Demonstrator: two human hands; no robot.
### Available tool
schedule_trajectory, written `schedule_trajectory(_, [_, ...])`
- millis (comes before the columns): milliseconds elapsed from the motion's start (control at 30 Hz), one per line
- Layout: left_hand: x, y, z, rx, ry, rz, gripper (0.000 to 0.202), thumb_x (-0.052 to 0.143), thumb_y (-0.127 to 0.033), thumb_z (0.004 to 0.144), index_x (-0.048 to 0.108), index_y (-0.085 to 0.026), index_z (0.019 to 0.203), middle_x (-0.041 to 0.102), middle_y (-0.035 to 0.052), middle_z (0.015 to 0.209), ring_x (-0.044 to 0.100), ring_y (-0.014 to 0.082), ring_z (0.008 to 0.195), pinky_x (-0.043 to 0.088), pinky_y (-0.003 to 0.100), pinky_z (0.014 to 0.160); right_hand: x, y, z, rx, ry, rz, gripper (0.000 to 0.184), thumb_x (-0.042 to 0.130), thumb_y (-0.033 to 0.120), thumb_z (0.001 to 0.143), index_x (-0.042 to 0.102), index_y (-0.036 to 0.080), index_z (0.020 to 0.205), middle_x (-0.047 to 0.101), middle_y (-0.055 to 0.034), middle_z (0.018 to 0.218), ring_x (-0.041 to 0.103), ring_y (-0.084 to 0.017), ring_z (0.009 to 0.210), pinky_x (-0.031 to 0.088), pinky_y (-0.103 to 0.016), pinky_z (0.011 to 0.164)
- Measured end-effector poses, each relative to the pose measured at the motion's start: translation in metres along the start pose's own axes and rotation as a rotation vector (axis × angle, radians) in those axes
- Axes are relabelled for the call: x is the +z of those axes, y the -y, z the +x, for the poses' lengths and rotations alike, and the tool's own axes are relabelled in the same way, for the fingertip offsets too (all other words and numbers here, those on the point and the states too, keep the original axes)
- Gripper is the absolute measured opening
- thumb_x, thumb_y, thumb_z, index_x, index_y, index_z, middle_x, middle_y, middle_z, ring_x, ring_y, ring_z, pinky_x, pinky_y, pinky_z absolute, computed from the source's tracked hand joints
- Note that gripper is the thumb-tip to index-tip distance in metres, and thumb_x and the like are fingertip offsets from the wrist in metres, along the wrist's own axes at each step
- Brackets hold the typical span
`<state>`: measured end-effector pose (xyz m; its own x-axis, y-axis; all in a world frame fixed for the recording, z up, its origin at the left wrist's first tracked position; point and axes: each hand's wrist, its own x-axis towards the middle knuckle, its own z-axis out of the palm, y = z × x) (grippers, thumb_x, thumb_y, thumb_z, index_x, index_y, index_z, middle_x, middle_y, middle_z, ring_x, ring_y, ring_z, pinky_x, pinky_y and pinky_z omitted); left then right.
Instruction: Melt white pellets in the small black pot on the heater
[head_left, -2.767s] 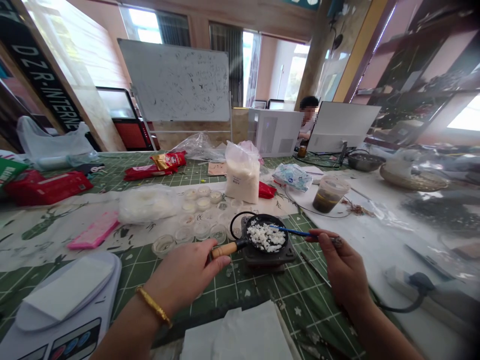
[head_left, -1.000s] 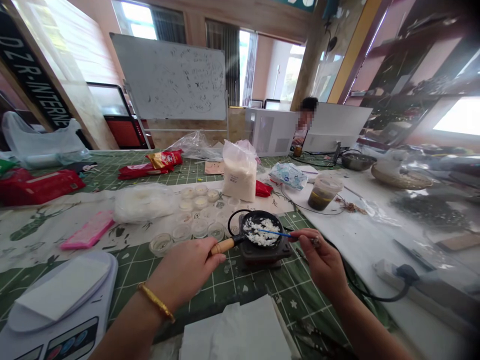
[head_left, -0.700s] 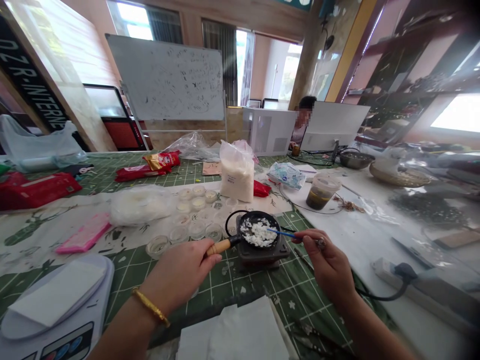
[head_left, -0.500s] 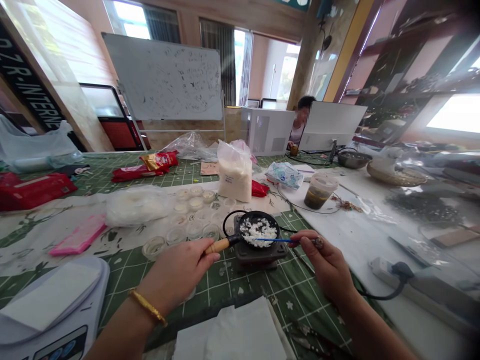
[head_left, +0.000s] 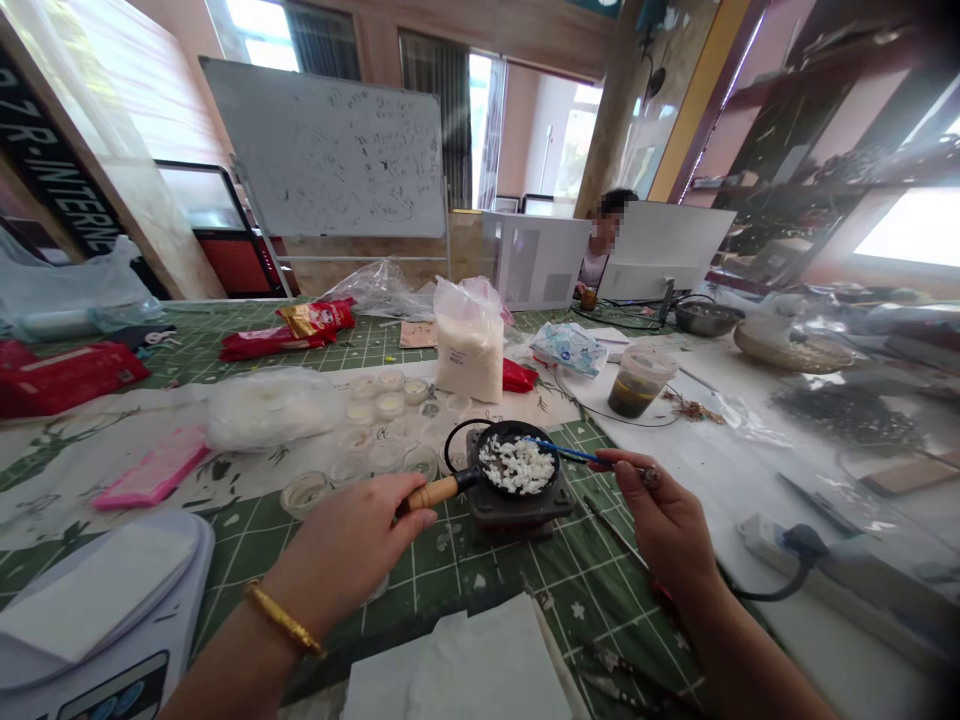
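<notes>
The largest risk would lie with the green cloth (head_left: 465,562): if it were tugged or rucked up, whatever stands on it could shift. The stack of white paper (head_left: 457,670) lies near the hotplate (head_left: 517,522) — whether that plate is hot I cannot tell — and could catch a spill if the plate were knocked. On the plate sits the black pan (head_left: 493,434), a narrow perch, so uneven pressure might tip it. The left hand (head_left: 349,540) is closed round the pan's wooden handle (head_left: 433,494); a slack or twisting grip there would probably tilt everything. The right hand (head_left: 667,520) pinches a slim blue tool (head_left: 574,453) between thumb and curled fingers, its tip at the pan's far side; too brisk a stroke might flick the contents over the low rim. Smallest are the white pieces (head_left: 517,468), heaped inside the pan — uneven stirring could leave some scorched, if there is heat.
</notes>
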<state>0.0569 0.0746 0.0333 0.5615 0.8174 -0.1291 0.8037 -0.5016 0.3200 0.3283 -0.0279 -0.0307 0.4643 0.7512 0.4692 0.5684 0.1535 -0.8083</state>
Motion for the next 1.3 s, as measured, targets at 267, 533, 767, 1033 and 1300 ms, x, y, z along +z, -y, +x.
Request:
schedule_trajectory(267, [0.003,0.002,0.001,0.015,-0.002,0.010,0.033,0.039,-0.038,0.091,0.062,-0.021,0.107,0.068,0.0041,0.085,0.062,0.0241,0.078,0.038,0.032,0.062,-0.012,0.026,-0.004,-0.409,0.028,-0.365,0.019,0.049,0.022,0.091,0.062,0.022,0.104,0.065,-0.0052,0.091,0.058,-0.020,0.089,0.045,-0.035,0.079])
schedule_trajectory(533, [0.010,-0.001,0.005,0.078,-0.083,-0.039,0.031,0.039,-0.036,0.092,0.063,-0.022,0.106,0.069,0.0052,0.102,0.062,0.0239,0.091,0.043,0.032,0.070,-0.017,0.046,0.010,-0.596,0.109,-0.579,0.013,0.050,0.020,0.091,0.061,0.016,0.097,0.067,-0.0059,0.083,0.056,-0.021,0.083,0.042,-0.035,0.073])
schedule_trajectory(767, [0.013,-0.001,0.006,0.077,-0.083,-0.015,0.031,0.038,-0.035,0.093,0.064,-0.022,0.105,0.069,0.0054,0.099,0.063,0.0242,0.088,0.043,0.032,0.068,-0.007,0.081,0.004,-0.633,0.252,-0.554,0.011,0.049,0.018,0.091,0.059,0.017,0.086,0.066,-0.0039,0.074,0.056,-0.017,0.068,0.038,-0.033,0.068])
schedule_trajectory(1033, [0.013,0.000,0.007,0.096,-0.085,-0.023,0.030,0.037,-0.035,0.093,0.063,-0.024,0.105,0.069,0.0039,0.102,0.063,0.0237,0.091,0.044,0.032,0.071,0.015,0.080,0.018,-0.576,0.155,-0.453,0.014,0.048,0.020,0.092,0.058,0.018,0.083,0.064,-0.0032,0.072,0.057,-0.017,0.068,0.039,-0.032,0.067])
schedule_trajectory(1300, [0.012,-0.001,0.006,0.090,-0.074,-0.029,0.030,0.038,-0.035,0.092,0.063,-0.024,0.106,0.069,0.0044,0.105,0.062,0.0234,0.093,0.043,0.032,0.071,0.023,0.077,0.020,-0.558,0.250,-0.403,0.016,0.045,0.021,0.093,0.059,0.019,0.084,0.067,-0.0029,0.074,0.059,-0.016,0.069,0.042,-0.032,0.069])
